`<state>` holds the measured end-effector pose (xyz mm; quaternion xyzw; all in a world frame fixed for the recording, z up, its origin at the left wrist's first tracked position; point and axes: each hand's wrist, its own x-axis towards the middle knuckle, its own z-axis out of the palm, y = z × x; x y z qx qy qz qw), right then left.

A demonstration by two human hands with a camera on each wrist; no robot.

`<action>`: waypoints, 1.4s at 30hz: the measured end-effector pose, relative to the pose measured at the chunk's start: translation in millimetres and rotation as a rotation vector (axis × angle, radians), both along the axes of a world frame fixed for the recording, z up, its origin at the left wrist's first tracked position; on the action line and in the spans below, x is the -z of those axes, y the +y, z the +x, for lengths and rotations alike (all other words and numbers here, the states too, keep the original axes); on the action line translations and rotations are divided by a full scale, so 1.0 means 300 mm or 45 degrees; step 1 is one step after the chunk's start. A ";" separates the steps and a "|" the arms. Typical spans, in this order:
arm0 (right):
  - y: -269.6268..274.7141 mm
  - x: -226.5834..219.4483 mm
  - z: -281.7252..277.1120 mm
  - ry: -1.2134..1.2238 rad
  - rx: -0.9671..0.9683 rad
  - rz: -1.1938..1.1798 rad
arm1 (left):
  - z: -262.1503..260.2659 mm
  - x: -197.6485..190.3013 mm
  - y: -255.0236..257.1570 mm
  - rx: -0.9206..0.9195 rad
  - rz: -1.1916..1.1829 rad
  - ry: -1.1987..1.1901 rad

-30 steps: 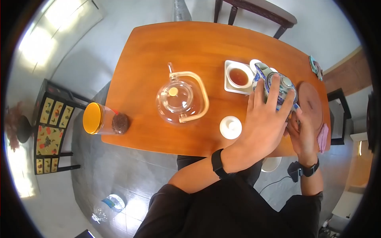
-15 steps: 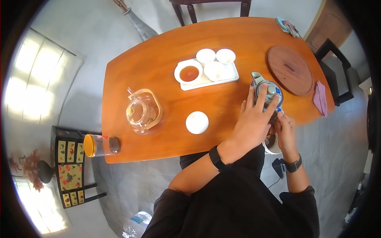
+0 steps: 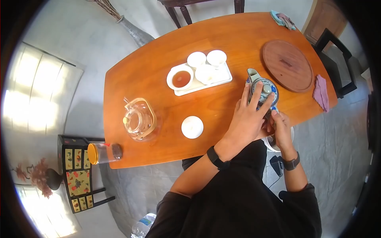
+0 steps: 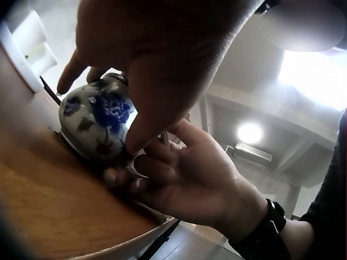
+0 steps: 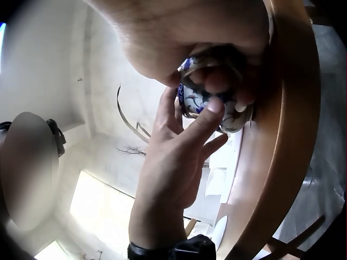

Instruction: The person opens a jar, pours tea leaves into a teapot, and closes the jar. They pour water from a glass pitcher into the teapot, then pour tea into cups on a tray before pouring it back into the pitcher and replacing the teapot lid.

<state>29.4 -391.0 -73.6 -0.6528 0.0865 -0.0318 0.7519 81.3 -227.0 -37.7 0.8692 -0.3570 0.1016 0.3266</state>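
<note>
A blue-and-white teapot [image 3: 267, 89] is at the table's right side, near its front edge. Across its lid lie the spread, mostly straight fingers of my left hand [image 3: 245, 123]. My right hand [image 3: 282, 130] grips the handle with curled fingers. In the left wrist view the flowered teapot body [image 4: 97, 119] shows under my left hand [image 4: 157, 59], whose thumb touches its side. My right hand [image 4: 200, 176] is at the handle. The right wrist view shows my left hand [image 5: 173, 162] against the teapot [image 5: 195, 99], and my right hand [image 5: 200, 30] partly hides it.
White cups [image 3: 197, 60], one dish of brown tea [image 3: 181, 79], and their tray [image 3: 223, 75] stand mid-table. Around are a round white object [image 3: 192, 127], glass kettle [image 3: 137, 123], yellow-lidded jar [image 3: 105, 153], wooden board [image 3: 286, 66] and pink cloth [image 3: 320, 93]. A white container [image 3: 292, 137] is below the table edge.
The head view has swung right, showing the whole tray and board. The teapot and both hands have moved away from the tray toward the front edge; their hold looks the same.
</note>
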 end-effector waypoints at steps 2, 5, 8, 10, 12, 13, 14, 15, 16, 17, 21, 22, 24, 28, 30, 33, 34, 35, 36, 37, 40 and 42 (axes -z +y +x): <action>0.004 -0.048 -0.006 0.066 0.008 -0.093 | 0.006 0.011 0.003 0.009 -0.006 -0.011; -0.018 -0.068 -0.017 0.196 -0.013 -0.179 | 0.005 0.017 0.010 0.007 -0.001 -0.021; -0.015 -0.108 -0.042 0.232 0.052 -0.245 | -0.003 0.016 0.009 0.001 -0.007 0.000; 0.012 -0.112 -0.068 0.037 0.362 -0.361 | -0.004 0.011 0.011 0.033 -0.039 0.043; -0.004 -0.086 -0.111 -0.082 0.481 -0.266 | -0.014 -0.007 0.025 0.033 -0.063 0.007; -0.007 -0.084 -0.126 -0.193 0.616 -0.170 | -0.022 -0.022 0.030 0.052 -0.088 -0.023; 0.004 -0.082 -0.145 -0.252 0.655 -0.078 | -0.038 -0.034 0.050 0.037 -0.054 -0.100; 0.036 -0.113 -0.147 -0.255 0.650 -0.075 | -0.064 -0.052 0.081 0.032 -0.052 -0.102; 0.066 -0.147 -0.140 -0.346 0.699 0.002 | -0.100 -0.069 0.118 0.067 -0.171 -0.026; 0.089 -0.176 -0.131 -0.436 0.750 0.080 | -0.142 -0.080 0.157 0.105 -0.290 0.053; 0.165 -0.284 0.026 -0.682 0.805 0.293 | -0.307 -0.021 0.318 0.246 -0.606 1.108; 0.205 -0.310 0.071 -0.755 0.803 0.353 | -0.334 0.005 0.333 0.321 -0.673 1.262; 0.284 -0.316 0.146 -0.800 0.773 0.431 | -0.372 0.026 0.331 0.406 -0.772 1.521; 0.455 -0.269 0.185 -0.813 0.722 0.459 | -0.411 0.015 0.329 0.329 -1.130 1.661; 0.505 -0.229 0.204 -0.845 0.737 0.335 | -0.400 0.043 0.356 0.152 -1.008 1.759; 0.534 -0.159 0.244 -0.992 0.769 -0.067 | -0.397 0.032 0.388 -0.002 -0.982 1.815; 0.553 -0.159 0.238 -1.094 0.781 -0.221 | -0.393 0.033 0.400 0.025 -0.936 1.856; 0.563 -0.161 0.230 -1.093 0.779 -0.227 | -0.387 0.033 0.411 0.029 -0.941 1.858; 0.569 -0.161 0.222 -1.157 0.724 -0.433 | -0.382 0.032 0.421 0.039 -0.923 1.912; 0.575 -0.163 0.217 -1.216 0.667 -0.639 | -0.377 0.030 0.428 0.052 -0.903 1.965; 0.586 -0.183 0.216 -1.219 0.650 -0.663 | -0.355 0.024 0.434 0.101 -0.838 1.981; 0.583 -0.185 0.216 -1.182 0.651 -0.624 | -0.344 0.046 0.436 0.207 -0.876 1.902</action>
